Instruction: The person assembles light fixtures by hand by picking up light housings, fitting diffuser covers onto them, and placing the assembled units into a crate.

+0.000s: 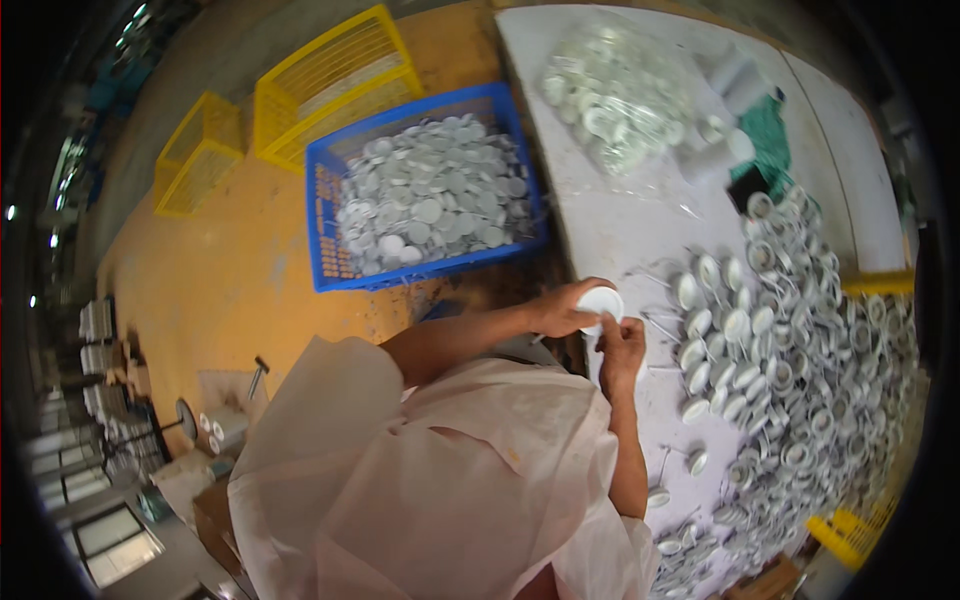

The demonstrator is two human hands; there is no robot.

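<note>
- Holding a round white disc (601, 301), the left hand (558, 310) is placed near the middle of the frame, a little to the right.
- The fingers of this left hand are closed upon the disc, at its left edge.
- The right hand (622, 350) is just beside, lower and more to the right; its fingers are bent and they touch the lower part of the disc. Whether they also pinch some small part, I cannot tell.
- The disc shows its pale flat face to the camera, over the edge of a white table (620, 220).
- At the upper middle of the frame stands a blue crate (420, 273), and it contains many white round pieces (430, 190), lying in disorder.
- On the right side of the frame, the table bears a large heap of white and grey round parts (800, 390); from some of them thin wires come out.
- At the upper right lies a clear plastic bag (620, 100) with pale pieces inside, and near it a green cloth or bag (765, 150).
- At the upper left, two yellow crates (340, 95) stand on an orange floor (240, 270).
- At the lower right, a part of another yellow basket (850, 535) is visible.
- The person wears a loose whitish garment (430, 480), which fills the lower middle.
</note>
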